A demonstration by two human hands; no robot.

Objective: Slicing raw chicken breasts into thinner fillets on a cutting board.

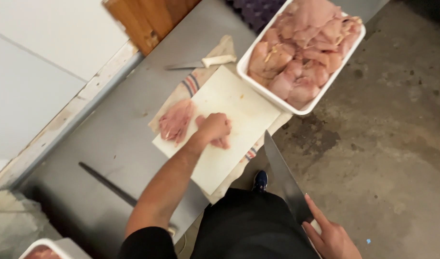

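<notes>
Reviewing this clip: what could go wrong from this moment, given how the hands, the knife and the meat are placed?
1. The right hand holds a large knife off the table edge, blade near the person's body; a swing could nick them.
2. The left hand presses a meat piece on the cutting board; fingers may be exposed to a cut.
3. The full white tray overhangs the table; it might tip.

At twelve o'clock my small knife (203, 62) lies on the steel table (119, 139). At one o'clock stands my white tray (258, 81) of raw chicken. A sharpening rod (107, 183) lies at eight o'clock, another tub (61, 247) at seven.
</notes>
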